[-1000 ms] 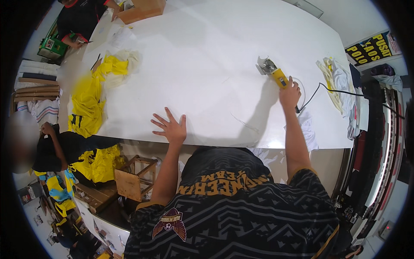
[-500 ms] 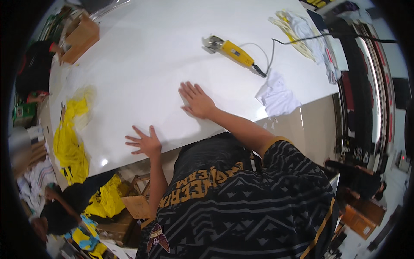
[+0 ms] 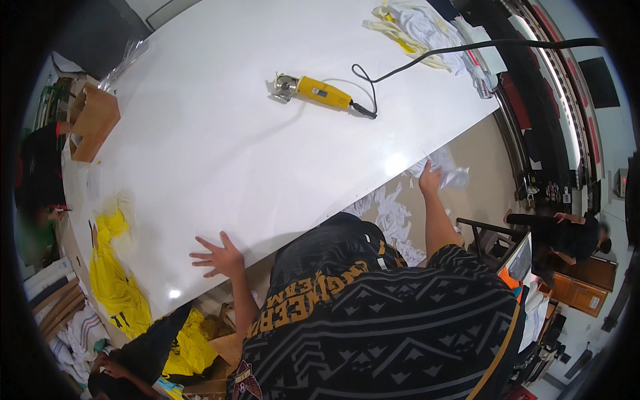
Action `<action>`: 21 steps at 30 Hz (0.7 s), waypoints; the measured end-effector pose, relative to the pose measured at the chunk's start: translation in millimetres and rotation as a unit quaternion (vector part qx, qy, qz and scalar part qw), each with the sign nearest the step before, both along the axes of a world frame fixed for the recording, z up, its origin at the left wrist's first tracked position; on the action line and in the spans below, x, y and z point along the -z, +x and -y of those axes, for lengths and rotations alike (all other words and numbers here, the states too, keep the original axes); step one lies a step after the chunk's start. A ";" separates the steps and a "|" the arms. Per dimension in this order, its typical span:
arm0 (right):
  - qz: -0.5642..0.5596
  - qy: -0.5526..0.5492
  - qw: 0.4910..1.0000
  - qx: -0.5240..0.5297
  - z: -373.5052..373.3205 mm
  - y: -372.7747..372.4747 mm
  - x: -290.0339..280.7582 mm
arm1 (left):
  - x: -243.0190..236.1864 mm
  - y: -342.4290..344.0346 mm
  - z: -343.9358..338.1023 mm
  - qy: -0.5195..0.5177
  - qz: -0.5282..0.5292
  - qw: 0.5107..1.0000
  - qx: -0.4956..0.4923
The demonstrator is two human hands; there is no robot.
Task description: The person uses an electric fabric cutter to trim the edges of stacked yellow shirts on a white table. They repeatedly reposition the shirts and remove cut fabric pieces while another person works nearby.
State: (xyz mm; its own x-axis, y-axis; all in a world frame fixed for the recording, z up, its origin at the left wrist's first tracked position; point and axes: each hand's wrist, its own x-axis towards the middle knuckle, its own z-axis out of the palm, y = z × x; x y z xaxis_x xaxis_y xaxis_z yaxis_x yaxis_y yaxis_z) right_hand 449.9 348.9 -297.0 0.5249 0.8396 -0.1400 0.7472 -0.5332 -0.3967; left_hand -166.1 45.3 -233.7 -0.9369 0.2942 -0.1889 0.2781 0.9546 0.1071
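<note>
Past the near edge of the table (image 3: 200, 173), on the right, the white cloth (image 3: 455, 175) is now hanging over the floor (image 3: 481, 203), no longer lying on the tabletop. The right hand (image 3: 430, 177) is meeting it there instead of resting flat on the table; its fingers are partly hidden, so whether they are gripping cannot be told. Attention seems to be going to the cloth rather than the cutter (image 3: 323, 92). The left hand (image 3: 219, 257) is staying open, fingers spreading, at the near left edge. Farther back, around the middle, the cutter is lying unheld: its blade head is pointing left and slightly far, its cord (image 3: 533, 44) is leaving from the right end, and its long axis is running nearly left to right. The crumpled cloth is trailing mostly right of the hand, showing no clear axis.
</note>
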 end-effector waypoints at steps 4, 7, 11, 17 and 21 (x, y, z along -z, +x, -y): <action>-0.041 -0.001 0.994 0.106 7.5 -55.2 -13.4 | -3.4 -4.3 3.5 0.000 -0.017 1.000 -0.008; 0.002 0.030 1.000 -0.002 4.2 -108.5 -49.5 | -0.4 -4.1 3.9 -0.001 -0.021 1.000 -0.007; 0.110 0.022 0.985 -0.133 -28.2 -132.9 -60.3 | 8.4 -2.7 5.1 -0.006 -0.030 0.999 -0.018; 0.161 0.045 0.961 -0.219 -103.6 -134.8 -43.7 | -6.8 -1.3 -4.8 0.051 -0.033 0.998 -0.007; 0.257 0.043 0.912 -0.316 -200.0 -93.5 7.6 | -10.1 0.1 0.2 0.029 -0.048 0.998 -0.022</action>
